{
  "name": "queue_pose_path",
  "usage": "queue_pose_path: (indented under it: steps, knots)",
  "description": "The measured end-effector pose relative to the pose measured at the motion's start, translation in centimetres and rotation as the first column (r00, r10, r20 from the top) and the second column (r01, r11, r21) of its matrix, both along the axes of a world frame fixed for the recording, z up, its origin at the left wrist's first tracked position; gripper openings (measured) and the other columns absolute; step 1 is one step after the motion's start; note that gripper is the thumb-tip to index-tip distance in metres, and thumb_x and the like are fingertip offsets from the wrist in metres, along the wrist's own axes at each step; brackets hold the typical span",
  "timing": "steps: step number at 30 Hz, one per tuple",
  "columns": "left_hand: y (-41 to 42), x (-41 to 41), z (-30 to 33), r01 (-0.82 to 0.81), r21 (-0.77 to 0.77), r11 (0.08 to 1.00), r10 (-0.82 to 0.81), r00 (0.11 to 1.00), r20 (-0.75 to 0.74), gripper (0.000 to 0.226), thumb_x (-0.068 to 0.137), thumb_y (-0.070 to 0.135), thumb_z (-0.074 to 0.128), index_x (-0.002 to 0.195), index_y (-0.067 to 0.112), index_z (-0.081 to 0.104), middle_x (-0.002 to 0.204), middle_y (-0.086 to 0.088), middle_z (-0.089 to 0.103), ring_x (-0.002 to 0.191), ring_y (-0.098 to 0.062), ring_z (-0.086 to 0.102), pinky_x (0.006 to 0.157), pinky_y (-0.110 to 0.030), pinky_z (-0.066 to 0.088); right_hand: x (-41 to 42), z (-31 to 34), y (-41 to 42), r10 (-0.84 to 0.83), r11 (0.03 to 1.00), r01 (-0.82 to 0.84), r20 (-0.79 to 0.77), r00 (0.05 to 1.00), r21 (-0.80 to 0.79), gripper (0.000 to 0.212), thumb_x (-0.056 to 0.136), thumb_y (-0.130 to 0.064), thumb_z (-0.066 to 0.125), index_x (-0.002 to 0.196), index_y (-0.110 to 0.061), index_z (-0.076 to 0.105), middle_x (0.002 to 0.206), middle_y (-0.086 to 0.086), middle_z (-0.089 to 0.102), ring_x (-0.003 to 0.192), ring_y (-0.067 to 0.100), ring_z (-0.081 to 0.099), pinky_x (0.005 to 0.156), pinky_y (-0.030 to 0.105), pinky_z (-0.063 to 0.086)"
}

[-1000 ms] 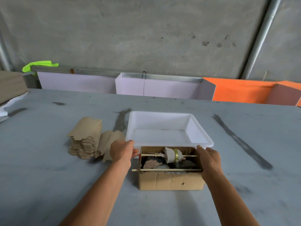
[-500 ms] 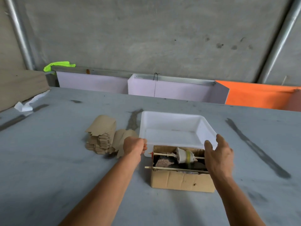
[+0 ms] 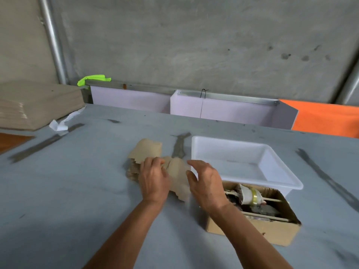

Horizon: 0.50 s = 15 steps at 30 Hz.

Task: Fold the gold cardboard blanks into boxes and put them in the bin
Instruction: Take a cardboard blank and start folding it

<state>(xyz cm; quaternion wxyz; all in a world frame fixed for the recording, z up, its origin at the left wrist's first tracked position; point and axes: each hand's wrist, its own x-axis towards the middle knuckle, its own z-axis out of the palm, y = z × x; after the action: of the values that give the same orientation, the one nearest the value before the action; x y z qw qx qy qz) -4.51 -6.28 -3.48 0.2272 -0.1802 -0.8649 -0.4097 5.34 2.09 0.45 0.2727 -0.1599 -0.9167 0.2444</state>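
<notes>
grey table (image 3: 58, 191): left hand (image 3: 154, 179) on blanks (image 3: 149, 150).

Grey table (image 3: 58, 200), cardboard blanks (image 3: 149, 150), white bin (image 3: 281, 183), cardboard box (image 3: 252, 230)

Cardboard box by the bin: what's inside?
The cardboard box holds thin wooden sticks laid across it, a white and yellow tape roll and dark scraps. The right hand and forearm cover its left end.

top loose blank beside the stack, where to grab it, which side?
Probably the right long edge of the loose blank, from the right: it faces the open right hand. The left hand covers its left edge where it meets the stack.
</notes>
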Motion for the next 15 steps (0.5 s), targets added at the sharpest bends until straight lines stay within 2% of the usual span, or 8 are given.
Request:
queue_pose_path:
  steps: [3,5,7,10,12,15]
  knots:
    - [-1.1,-1.4,-0.3,-0.002,-0.074,0.997,-0.014,0.977,-0.215,0.031,0.055,-0.019,0.068,0.082,-0.003,0.069,0.092,-0.022,0.065,0.085,-0.042,0.061,0.072,-0.045,0.052,-1.9,-0.5,-1.8,0.039,0.997,-0.037,0.019,0.999,-0.061,0.028,0.087,0.000,0.052,0.113,0.000,0.063,0.115,0.017,0.065,0.106,0.033,0.059,0.089,0.031,0.042]
    - [-1.3,-2.4,-0.8,-0.026,-0.161,0.987,-0.018,0.963,-0.267,0.035,0.051,-0.019,0.069,0.083,-0.003,0.070,0.098,-0.024,0.066,0.087,-0.043,0.064,0.074,-0.047,0.053,-3.1,-1.4,-2.7,0.028,0.997,-0.020,0.101,0.995,-0.076,0.029,0.087,0.002,0.049,0.113,-0.001,0.062,0.115,0.018,0.065,0.106,0.034,0.059,0.092,0.035,0.044]
    - [-1.4,-3.3,-1.5,-0.022,-0.248,0.969,-0.030,0.978,-0.205,0.040,0.057,-0.013,0.070,0.096,-0.002,0.070,0.112,-0.025,0.064,0.100,-0.042,0.062,0.084,-0.049,0.049,-4.1,-2.5,-3.5,0.011,0.998,0.002,0.226,0.974,-0.060,0.029,0.085,0.004,0.045,0.109,-0.002,0.060,0.114,0.016,0.063,0.107,0.033,0.057,0.088,0.036,0.046]
    - [-1.5,-3.9,-2.1,0.016,-0.381,0.924,-0.042,0.997,-0.059,0.053,0.078,0.004,0.061,0.130,0.006,0.053,0.141,-0.016,0.045,0.133,-0.029,0.040,0.108,-0.043,0.025,-5.7,-4.2,-4.1,-0.054,0.999,0.049,0.369,0.928,0.024,0.033,0.085,0.002,0.046,0.117,-0.003,0.052,0.124,0.014,0.053,0.116,0.030,0.047,0.092,0.034,0.041]
    - [-1.5,-4.1,-2.4,0.020,-0.394,0.919,-0.038,0.999,-0.038,0.058,0.082,0.009,0.057,0.139,0.011,0.044,0.148,-0.010,0.038,0.139,-0.023,0.030,0.112,-0.038,0.016,-6.5,-5.1,-4.1,-0.113,0.991,0.073,0.418,0.902,0.111,0.040,0.087,-0.001,0.049,0.127,-0.003,0.043,0.131,0.014,0.046,0.121,0.028,0.041,0.099,0.034,0.038]
    - [-1.7,-4.0,-2.3,0.003,-0.372,0.928,-0.023,0.999,-0.049,0.060,0.080,0.006,0.054,0.139,0.011,0.043,0.147,-0.007,0.038,0.139,-0.022,0.029,0.113,-0.036,0.015,-7.4,-6.1,-3.9,-0.174,0.972,0.068,0.488,0.855,0.227,0.046,0.087,-0.003,0.054,0.131,0.000,0.039,0.131,0.016,0.043,0.121,0.030,0.041,0.099,0.037,0.038]
